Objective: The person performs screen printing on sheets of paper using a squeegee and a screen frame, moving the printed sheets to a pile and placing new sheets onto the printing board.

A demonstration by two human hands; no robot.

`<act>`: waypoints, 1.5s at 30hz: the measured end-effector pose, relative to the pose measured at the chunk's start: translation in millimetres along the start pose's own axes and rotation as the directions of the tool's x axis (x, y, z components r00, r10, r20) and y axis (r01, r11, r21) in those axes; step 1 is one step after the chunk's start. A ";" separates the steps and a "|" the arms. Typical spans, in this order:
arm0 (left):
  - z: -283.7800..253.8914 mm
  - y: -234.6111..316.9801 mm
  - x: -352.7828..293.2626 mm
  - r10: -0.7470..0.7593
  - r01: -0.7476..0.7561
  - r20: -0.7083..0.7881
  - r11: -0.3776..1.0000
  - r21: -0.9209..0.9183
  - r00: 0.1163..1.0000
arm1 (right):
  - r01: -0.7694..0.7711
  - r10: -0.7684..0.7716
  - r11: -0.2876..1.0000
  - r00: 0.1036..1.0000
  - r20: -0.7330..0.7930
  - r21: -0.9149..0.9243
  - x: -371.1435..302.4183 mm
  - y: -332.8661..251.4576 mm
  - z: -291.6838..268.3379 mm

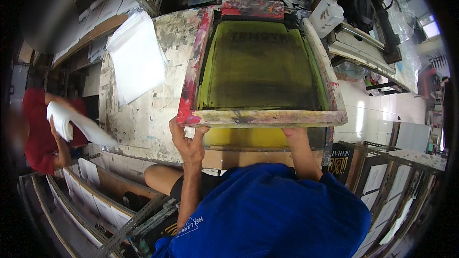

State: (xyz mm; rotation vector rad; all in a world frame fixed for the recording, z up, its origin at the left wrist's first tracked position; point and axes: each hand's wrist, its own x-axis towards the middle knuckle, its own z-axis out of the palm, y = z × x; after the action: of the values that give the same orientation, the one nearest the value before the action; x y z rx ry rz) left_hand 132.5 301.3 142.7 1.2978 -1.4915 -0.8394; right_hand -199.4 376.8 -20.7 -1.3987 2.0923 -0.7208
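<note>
A wooden screen printing frame (264, 117), stained red and black, stands tilted up over the worktable with its front edge raised. Its mesh (260, 69) is yellow-green with dark ink smears. My left hand (189, 142) grips the frame near its front left corner, thumb along the front rail and some fingers hidden behind it. At the right part of the same rail my right hand (296, 136) holds on from below, most fingers out of sight. Under the raised rail shows a yellow surface (244, 137).
Left of the frame, a stack of white sheets (137, 59) lies on the paint-spotted table (167, 33). At far left a person in a red shirt (38, 134) holds white paper (71, 122). Shelving (95, 205) stands close on both sides. A white container (326, 16) sits behind right.
</note>
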 end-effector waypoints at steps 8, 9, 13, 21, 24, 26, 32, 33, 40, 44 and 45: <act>3.1 -2.9 4.4 0.061 -0.060 -0.019 0.997 0.043 0.998 | 0.083 -0.082 0.996 0.996 0.024 -0.043 11.3 -27.8 66.3; 2.2 -2.5 4.0 0.060 -0.059 -0.028 0.997 0.043 0.998 | 0.051 -0.050 0.998 0.999 0.010 -0.038 9.4 -14.1 50.3; 0.1 -6.7 -0.1 0.044 -0.042 -0.024 0.997 0.067 0.999 | -0.034 0.034 0.998 0.999 -0.016 -0.059 -2.1 18.1 -7.4; 2.8 -6.4 1.9 0.058 -0.056 -0.010 0.992 0.110 0.998 | 0.117 -0.116 0.984 0.993 0.013 -0.134 20.3 -47.7 82.6; 1.6 -3.3 -0.7 0.013 -0.011 -0.033 0.998 0.056 0.999 | 0.083 -0.097 0.970 0.994 -0.052 -0.230 37.0 -27.5 71.0; 1.2 1.4 1.9 0.010 -0.008 -0.030 0.998 0.059 1.000 | 0.018 -0.055 0.958 0.991 -0.120 -0.286 48.6 -4.6 55.9; 0.0 9.8 3.2 -0.009 0.010 -0.019 0.998 0.061 1.000 | -0.083 0.010 0.931 0.979 -0.204 -0.354 70.0 32.1 33.5; -0.7 8.4 2.4 -0.010 0.011 -0.015 0.997 0.082 1.000 | -0.078 0.007 0.932 0.980 -0.197 -0.355 68.8 32.7 34.8; -2.5 6.2 0.2 -0.027 0.029 -0.020 0.994 0.104 0.999 | -0.057 -0.011 0.925 0.984 -0.178 -0.375 45.2 30.4 37.6; 0.4 4.5 -0.1 -0.050 0.050 -0.009 0.997 0.055 0.999 | -0.042 -0.019 0.933 0.986 -0.165 -0.359 36.4 16.4 42.3; 1.3 4.7 0.2 -0.052 0.052 -0.007 0.998 0.032 0.999 | -0.020 -0.036 0.937 0.988 -0.152 -0.348 37.2 9.7 46.9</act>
State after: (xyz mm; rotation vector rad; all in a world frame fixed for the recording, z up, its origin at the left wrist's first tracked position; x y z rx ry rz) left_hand 129.7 301.9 146.7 1.3675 -1.4771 -0.8468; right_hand -186.6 338.5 -65.9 -1.5788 2.4301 -0.4897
